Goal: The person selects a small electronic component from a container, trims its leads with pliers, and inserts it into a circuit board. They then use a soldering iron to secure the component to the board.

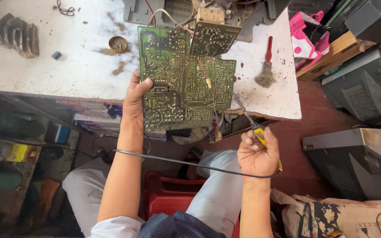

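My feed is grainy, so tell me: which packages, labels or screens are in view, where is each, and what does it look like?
Pink bag: right of the bench, white dots.
Cardboard box: beside that bag, tan, rectangular.
Yellow box: lower-left shelf, small.
Stacked flat boxes: under the bench edge, blue and white.
No lit screen; grey set casings at right.

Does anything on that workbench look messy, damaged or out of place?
Yes. The white bench top is stained with brown patches and scattered crumbs, thickest near the red-handled brush. The green circuit board juts over the bench edge, propped by the left hand.
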